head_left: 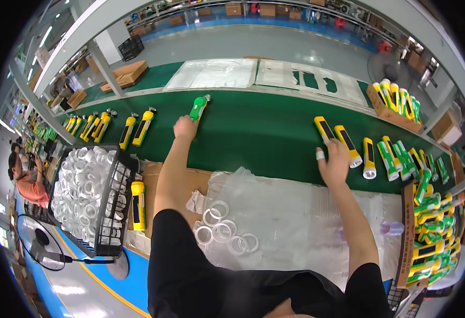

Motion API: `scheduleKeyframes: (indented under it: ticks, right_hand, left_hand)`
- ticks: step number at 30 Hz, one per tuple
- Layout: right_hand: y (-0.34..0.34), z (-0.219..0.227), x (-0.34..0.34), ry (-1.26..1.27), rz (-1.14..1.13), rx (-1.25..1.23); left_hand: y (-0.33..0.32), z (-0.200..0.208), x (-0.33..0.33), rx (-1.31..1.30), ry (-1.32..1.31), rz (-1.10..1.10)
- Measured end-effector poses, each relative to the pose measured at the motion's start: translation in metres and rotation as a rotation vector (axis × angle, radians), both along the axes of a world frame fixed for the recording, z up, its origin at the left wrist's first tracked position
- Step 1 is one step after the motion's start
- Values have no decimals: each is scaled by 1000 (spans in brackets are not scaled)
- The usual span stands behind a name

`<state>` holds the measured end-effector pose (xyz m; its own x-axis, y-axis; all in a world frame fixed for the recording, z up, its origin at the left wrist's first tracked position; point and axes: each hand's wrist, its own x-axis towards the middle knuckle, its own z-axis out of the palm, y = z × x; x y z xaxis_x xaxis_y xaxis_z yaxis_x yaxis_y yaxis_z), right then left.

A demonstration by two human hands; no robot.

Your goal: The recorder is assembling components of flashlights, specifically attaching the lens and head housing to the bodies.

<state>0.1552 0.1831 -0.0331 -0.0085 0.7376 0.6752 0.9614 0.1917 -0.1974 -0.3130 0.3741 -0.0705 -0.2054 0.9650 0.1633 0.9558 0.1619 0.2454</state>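
Observation:
My left hand (184, 127) reaches out over the green conveyor belt (253, 132) and grips the lower end of a green flashlight (198, 107) lying on it. My right hand (332, 159) hovers with fingers spread over the belt, fingertips on a yellow flashlight (324, 129) that lies beside another yellow one (347, 145). One finger of that hand wears white tape. Several clear plastic rings (220, 228) lie on a plastic sheet (301, 217) in front of me.
A black crate (118, 206) of white rings stands at my left, a yellow flashlight (138, 205) beside it. More flashlights lie left (137, 129) and right (396, 156) on the belt. Cardboard boxes (428, 233) of flashlights stand at right. A fan (41, 244) and a seated person (25, 180) are at left.

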Motion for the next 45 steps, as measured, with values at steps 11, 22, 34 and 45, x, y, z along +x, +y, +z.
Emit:
scheduleKeyframes:
  ticks: [11,22,34,45]
  right_hand:
    - [-112,48,-72,1556,373,-544]
    - [-304,30,-34,1630,872,-904]
    - [-338,22,-35,1488,614,-691]
    - [-370,8,10,1691,440,-395]
  left_hand:
    - [-317,51,207,-16,-813,-856]
    - [-390,70,290,-388,-1545,-1037]
    - [-440,72,299,105,-933,-1517]
    - [-376,9,369,261,-383,-1097]
